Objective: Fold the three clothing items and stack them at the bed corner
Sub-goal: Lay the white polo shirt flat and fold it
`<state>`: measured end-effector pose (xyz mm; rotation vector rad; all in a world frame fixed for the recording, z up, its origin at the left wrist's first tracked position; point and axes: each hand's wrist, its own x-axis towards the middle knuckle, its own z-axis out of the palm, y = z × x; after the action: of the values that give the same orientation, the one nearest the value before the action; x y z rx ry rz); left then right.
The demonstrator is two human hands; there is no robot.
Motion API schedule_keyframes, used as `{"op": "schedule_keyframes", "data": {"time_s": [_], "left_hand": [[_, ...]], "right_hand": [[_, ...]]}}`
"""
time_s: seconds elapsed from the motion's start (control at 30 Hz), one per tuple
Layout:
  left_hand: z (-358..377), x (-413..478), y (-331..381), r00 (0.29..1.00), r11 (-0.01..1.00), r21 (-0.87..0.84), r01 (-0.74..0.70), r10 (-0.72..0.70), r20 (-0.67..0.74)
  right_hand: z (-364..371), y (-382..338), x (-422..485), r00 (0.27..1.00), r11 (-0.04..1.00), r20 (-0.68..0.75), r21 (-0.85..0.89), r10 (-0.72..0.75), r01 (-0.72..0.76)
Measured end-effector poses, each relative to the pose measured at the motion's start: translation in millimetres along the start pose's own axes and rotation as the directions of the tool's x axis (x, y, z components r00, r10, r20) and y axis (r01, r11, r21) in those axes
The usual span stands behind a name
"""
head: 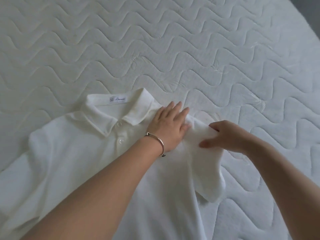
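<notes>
A white polo shirt lies face up on the bed, collar and label toward the far side, two buttons showing. My left hand, with a thin bracelet on the wrist, presses flat on the shirt's right shoulder beside the collar, fingers straight. My right hand pinches the right sleeve, which is turned inward over the shirt's body. No other clothing item is in view.
The shirt rests on a white quilted mattress with a wavy stitch pattern that fills the view. The bed's rounded edge shows at the top right corner, with a dark strip beyond it.
</notes>
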<state>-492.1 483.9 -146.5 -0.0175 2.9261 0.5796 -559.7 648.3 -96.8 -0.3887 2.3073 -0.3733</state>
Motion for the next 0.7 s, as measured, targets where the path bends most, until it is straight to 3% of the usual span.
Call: {"op": "schedule_keyframes", "data": {"time_s": [0.07,0.17,0.27,0.4,0.5,0.6,0.7], "left_hand": [[9,7,4,0.992,0.994,0.056,0.092,-0.096,0.084],[12,15,6,0.990,0.992,0.012,0.128,-0.128,0.053],[9,24,9,0.987,0.981,-0.102,0.163,-0.162,0.018],[7,39,3,0.991,0.992,-0.097,0.078,-0.087,-0.099],[1,47,0,0.979,0.997,-0.071,-0.040,0.025,-0.203],[-11,52,3,0.979,0.985,-0.170,-0.017,-0.018,-0.204],[-15,61,2,0.977,0.988,-0.150,0.031,-0.061,-0.205]], "right_hand": [[-10,13,-3,0.993,0.999,-0.111,0.032,-0.033,0.037],[-15,28,-1,0.931,0.955,-0.364,0.288,0.042,0.070],[-7,43,-8,0.954,0.886,-0.265,0.463,0.138,0.000],[-2,60,-24,0.994,0.915,0.062,0.390,0.086,-0.104],[-7,72,-22,0.996,0.857,-0.016,0.511,0.091,-0.070],[-9,75,-16,0.982,0.724,-0.128,0.689,0.140,-0.013],[-6,76,-3,0.934,0.767,-0.278,0.642,0.224,0.007]]}}
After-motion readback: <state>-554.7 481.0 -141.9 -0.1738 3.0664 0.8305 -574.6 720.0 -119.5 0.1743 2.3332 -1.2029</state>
